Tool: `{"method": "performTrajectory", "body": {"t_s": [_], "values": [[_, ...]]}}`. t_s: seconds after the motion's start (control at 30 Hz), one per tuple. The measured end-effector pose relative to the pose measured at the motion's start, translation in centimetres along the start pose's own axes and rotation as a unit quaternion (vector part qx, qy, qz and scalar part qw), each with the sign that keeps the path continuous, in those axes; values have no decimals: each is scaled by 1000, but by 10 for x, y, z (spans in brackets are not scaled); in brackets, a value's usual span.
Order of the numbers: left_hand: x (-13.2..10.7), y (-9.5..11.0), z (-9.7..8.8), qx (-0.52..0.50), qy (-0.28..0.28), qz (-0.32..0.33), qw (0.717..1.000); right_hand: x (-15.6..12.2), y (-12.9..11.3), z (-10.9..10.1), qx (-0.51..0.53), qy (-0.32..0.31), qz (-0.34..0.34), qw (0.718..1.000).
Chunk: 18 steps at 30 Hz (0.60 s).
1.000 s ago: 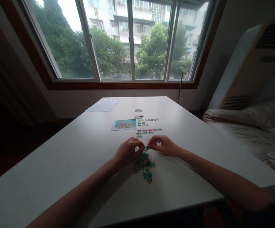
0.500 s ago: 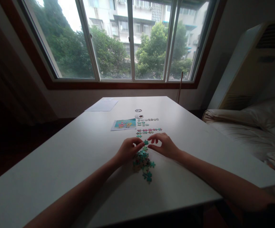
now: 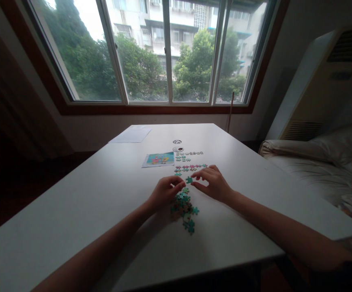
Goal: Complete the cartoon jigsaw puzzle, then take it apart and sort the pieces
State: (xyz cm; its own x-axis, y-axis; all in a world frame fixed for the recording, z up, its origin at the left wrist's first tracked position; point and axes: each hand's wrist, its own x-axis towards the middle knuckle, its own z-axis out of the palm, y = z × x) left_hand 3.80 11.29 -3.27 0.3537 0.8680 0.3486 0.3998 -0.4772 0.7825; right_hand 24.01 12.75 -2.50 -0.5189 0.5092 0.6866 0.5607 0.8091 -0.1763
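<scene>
While pinched by its edge between thumb and forefinger of my right hand (image 3: 213, 185), teal puzzle piece (image 3: 189, 179) sits near desk (image 3: 72, 194) middle, face up, likely so print shows. Other right fingers loose. Left hand (image 3: 163, 193) curled beside it, fingertips nearly closed; grip on anything, cannot tell. Loose pile (image 3: 184, 207) under both hands, toward near edge. Sorted rows (image 3: 191, 166), picture card (image 3: 159, 159) beyond, toward far edge, seemingly grouped by colour.

Part of the piece pile (image 3: 185, 209) is hidden behind the left hand (image 3: 164, 194); can't tell if its fingers (image 3: 178, 186) pinch anything. The right hand (image 3: 213, 185) fingers hide the right edge of the teal piece (image 3: 189, 179). Prints on the piece rows (image 3: 191, 166) and picture sheet (image 3: 159, 159), mid frame, are too small to tell. Left forearm (image 3: 109, 243) and right forearm (image 3: 285, 231) are cut off at the bottom edge.
</scene>
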Motion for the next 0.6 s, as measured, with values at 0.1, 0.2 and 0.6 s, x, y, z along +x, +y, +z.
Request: {"method": "performTrajectory", "body": {"t_s": [0.1, 0.2, 0.6], "values": [[0, -3, -1, 32, 5, 1, 999, 2, 8, -4, -18, 31, 16, 999], [-1, -5, -2, 68, 12, 4, 998, 3, 18, -8, -35, 56, 35, 997], [-2, -5, -3, 107, 9, 9, 994, 2, 26, -7, -40, 64, 52, 996]]}}
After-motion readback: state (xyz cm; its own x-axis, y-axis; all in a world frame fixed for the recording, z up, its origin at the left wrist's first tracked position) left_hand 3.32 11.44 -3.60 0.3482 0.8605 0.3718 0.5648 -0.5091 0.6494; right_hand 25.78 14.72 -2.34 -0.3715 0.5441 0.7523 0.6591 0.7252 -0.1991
